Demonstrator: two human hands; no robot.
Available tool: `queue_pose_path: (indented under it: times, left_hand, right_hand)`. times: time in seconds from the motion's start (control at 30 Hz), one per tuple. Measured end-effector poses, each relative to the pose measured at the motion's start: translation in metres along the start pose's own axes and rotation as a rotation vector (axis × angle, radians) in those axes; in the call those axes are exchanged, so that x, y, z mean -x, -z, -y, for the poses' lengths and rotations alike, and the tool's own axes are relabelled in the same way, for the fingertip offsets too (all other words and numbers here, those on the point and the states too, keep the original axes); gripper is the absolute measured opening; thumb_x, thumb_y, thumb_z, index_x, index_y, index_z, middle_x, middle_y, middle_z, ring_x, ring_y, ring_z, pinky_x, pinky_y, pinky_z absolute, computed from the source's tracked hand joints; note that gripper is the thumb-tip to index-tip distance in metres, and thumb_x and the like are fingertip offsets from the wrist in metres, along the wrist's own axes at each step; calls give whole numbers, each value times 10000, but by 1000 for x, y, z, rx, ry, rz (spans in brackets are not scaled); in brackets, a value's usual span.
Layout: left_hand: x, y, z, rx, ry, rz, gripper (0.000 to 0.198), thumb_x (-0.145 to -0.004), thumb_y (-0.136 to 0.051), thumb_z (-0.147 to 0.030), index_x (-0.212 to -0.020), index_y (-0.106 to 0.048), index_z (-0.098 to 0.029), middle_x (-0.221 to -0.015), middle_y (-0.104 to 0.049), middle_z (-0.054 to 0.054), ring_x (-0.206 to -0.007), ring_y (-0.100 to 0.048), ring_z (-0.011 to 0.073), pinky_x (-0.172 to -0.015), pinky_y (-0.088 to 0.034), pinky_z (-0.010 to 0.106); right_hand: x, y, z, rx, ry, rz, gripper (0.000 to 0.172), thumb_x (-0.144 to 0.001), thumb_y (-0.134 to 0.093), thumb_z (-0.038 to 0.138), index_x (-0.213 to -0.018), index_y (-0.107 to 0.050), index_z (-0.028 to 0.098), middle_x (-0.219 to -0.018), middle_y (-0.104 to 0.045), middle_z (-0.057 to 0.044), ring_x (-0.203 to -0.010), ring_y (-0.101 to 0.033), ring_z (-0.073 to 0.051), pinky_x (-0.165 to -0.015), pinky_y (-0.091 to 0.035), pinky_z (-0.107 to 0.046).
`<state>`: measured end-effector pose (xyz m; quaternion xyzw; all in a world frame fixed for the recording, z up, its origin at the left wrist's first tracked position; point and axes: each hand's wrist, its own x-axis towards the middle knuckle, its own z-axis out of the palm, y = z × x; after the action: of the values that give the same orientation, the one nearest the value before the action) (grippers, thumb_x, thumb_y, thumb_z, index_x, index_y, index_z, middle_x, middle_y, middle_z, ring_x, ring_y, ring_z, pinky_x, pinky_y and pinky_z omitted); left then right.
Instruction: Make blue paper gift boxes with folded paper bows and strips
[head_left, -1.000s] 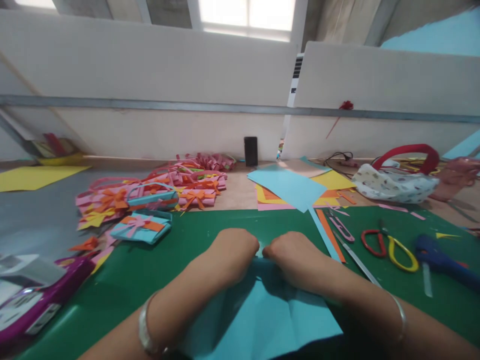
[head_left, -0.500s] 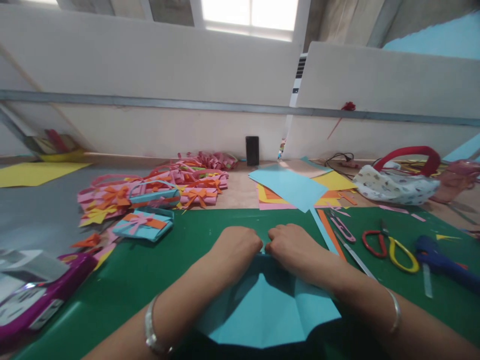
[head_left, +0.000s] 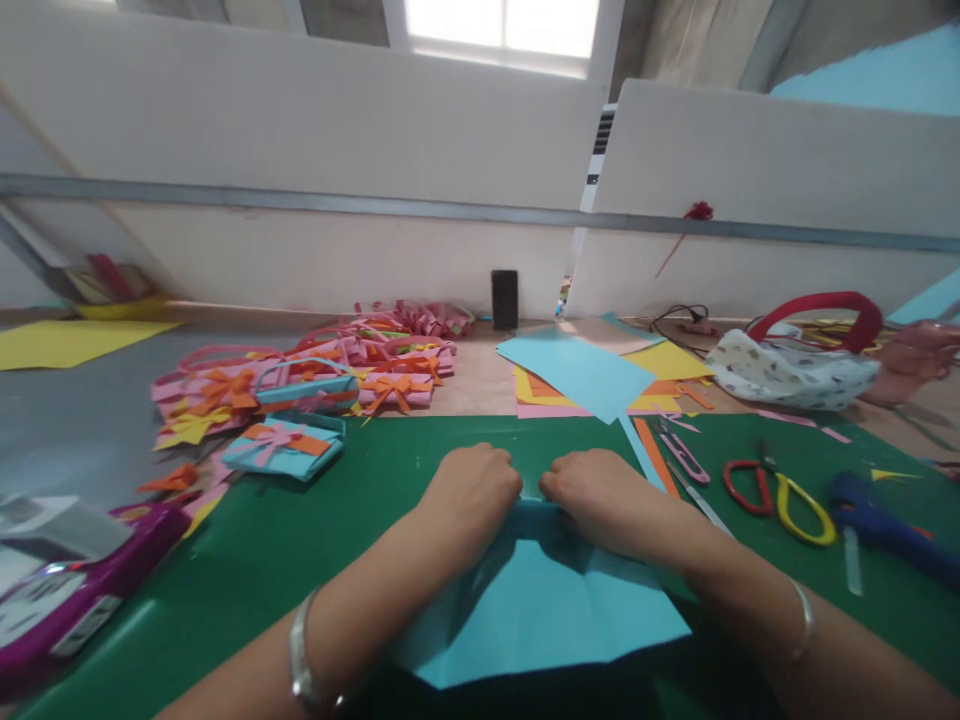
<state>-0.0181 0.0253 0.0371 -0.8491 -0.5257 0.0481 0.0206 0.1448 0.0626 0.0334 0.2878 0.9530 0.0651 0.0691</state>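
Observation:
A light-blue sheet of paper with crease lines lies before me over the green mat, its near edge lifted a little. My left hand is closed on the sheet's far edge, where a narrow folded strip shows. On the same edge, a short way to the right, my right hand is closed too. The fingertips of both hands are mostly hidden behind the knuckles. Just past my right forearm lie a light-blue strip and an orange strip of paper.
Red-and-yellow-handled scissors, a pink cutter and a blue glue gun lie at right. Small paper bags with bows are heaped at left, behind a purple box. A phone leans on the back wall; coloured sheets lie nearby.
My hands have moved slightly apart along the far edge, so more of the folded strip shows between them. The sheet's near edge has shifted a little.

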Motion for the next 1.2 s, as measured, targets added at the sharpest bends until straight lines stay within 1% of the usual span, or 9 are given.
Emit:
queue_pose_path:
  times: [0.13, 0.4, 0.7, 0.8, 0.87, 0.97, 1.07, 1.13, 1.2]
  left_hand:
    - [-1, 4, -7, -16, 7, 11, 196, -758, -485, -40, -677, -633, -139, -716, -636, 93, -735, -626, 257, -586, -432, 315]
    - [0, 1, -8, -18, 1, 27, 174, -717, -513, -29, -686, -637, -146, -723, -645, 87, -725, -632, 265, -554, -407, 308]
    - [-1, -2, 12, -20, -29, -33, 194, -718, -486, -47, -646, -618, -170, -704, -655, 56, -679, -618, 215, -529, -375, 281]
    - [-7, 5, 14, -33, -23, -75, 197, -760, -480, -70, -683, -634, -164, -725, -655, 68, -735, -609, 227, -615, -406, 309]
    - [-8, 15, 9, -45, 17, -142, 206, -790, -454, -71, -790, -647, -142, -858, -653, 114, -879, -579, 274, -743, -404, 375]
    - [-5, 31, -3, -6, 141, -245, 261, -814, -394, -57, -938, -617, -112, -1036, -599, 169, -1045, -494, 320, -836, -363, 426]
    - [-3, 33, -12, 191, 302, -219, 240, -846, -377, -144, -863, -617, -145, -891, -647, 126, -887, -580, 279, -699, -409, 362]
    - [-7, 24, -12, 345, 329, -132, 268, -861, -389, -275, -759, -617, -178, -774, -672, 76, -746, -617, 230, -598, -410, 303]
    - [-15, 11, -7, 465, 328, -45, 384, -874, -339, -365, -662, -600, -181, -669, -670, 54, -635, -620, 185, -531, -399, 260]
  right_hand:
    - [0, 1, 6, 7, -1, 8, 151, -780, -526, 60, -735, -635, 154, -698, -667, -48, -617, -595, -160, -465, -222, -269]
    - [-5, 4, 11, 19, -20, 35, 151, -750, -557, 85, -671, -664, 155, -680, -672, -69, -589, -596, -172, -460, -227, -274]
    - [-5, 6, 9, -40, -31, 90, 174, -733, -508, 54, -714, -658, 139, -750, -691, -94, -688, -634, -200, -518, -308, -263]
    - [-1, 5, 4, -103, -58, 105, 116, -684, -538, 96, -716, -634, 152, -768, -689, -94, -708, -638, -229, -520, -317, -265]
    - [0, 3, 0, -146, -128, 105, 111, -666, -539, 123, -741, -617, 149, -769, -683, -107, -708, -638, -255, -509, -317, -268]
    - [-1, -2, -4, -220, -260, 80, 275, -680, -506, 132, -949, -565, 125, -827, -672, -132, -739, -635, -276, -513, -330, -272]
    - [-2, -6, -3, -310, -333, 55, 416, -693, -495, 126, -1108, -468, 112, -914, -654, -152, -821, -620, -285, -561, -361, -285]
    - [-3, -7, 1, -377, -340, 40, 383, -708, -486, 124, -1090, -472, 118, -940, -644, -153, -862, -606, -283, -597, -375, -295]
    - [-3, -5, 5, -457, -309, 31, 305, -733, -482, 137, -1036, -501, 116, -958, -639, -150, -869, -600, -265, -615, -385, -291]
